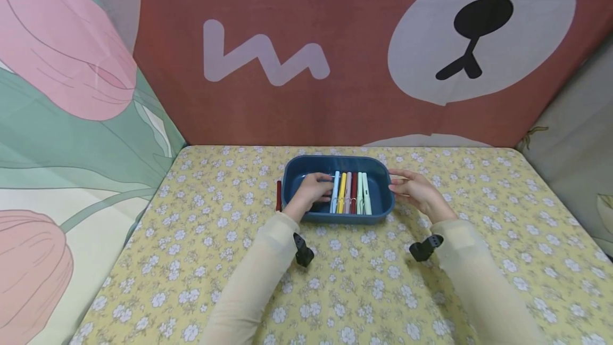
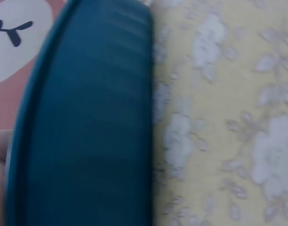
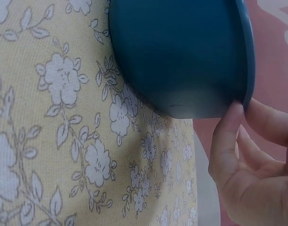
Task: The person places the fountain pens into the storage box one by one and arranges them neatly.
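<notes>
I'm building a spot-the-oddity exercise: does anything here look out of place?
One dark red pen lies on the tablecloth, left of the blue tray, while the other pens sit side by side inside it.

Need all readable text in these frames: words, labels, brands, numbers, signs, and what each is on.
None readable in any view.
Pens in the bin: too small to tell if they carry a brand or marking.
Blue bin: no lettering on the sides shown; the left wrist view is blurred.
Black wrist devices: too small to read any marking.
Pale zigzag on the red backdrop: a drawn shape, no clear lettering.
</notes>
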A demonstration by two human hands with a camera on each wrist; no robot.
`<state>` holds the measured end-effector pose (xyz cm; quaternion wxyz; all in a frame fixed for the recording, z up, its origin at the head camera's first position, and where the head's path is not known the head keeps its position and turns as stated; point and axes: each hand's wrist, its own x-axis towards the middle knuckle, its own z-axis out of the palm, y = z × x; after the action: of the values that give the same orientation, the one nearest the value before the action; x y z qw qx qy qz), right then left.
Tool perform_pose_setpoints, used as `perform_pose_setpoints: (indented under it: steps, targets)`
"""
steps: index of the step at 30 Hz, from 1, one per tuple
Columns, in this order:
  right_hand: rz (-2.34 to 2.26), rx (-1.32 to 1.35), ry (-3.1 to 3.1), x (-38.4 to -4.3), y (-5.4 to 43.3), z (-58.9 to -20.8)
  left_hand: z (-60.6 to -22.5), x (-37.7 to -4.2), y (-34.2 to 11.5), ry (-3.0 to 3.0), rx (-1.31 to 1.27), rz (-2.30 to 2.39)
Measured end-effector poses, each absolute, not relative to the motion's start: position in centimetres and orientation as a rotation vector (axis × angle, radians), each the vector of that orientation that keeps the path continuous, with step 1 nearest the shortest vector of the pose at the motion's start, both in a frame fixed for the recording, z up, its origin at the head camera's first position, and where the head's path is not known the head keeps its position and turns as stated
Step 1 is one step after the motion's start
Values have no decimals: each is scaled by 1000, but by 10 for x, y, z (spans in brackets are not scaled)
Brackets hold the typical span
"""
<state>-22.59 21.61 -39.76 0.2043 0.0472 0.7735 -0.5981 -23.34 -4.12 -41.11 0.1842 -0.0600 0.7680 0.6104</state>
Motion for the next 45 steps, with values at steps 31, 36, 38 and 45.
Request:
perform_pose_setpoints:
  steps: [31,36,38,45]
  targets:
    - [-1637,111,2166,-225,217,-398,-362,-226,-127,2154,-199,1961]
    - [-1636,102,2165,-225,218,-398,-371,-222,-141,2183,-245,1932]
    - [-1641,105,2162,-225,218,-399,-376,-220,-145,2192,-255,1918]
    - [-1667,107,2138,-223,218,-400,-393,-213,-163,2228,-265,1814]
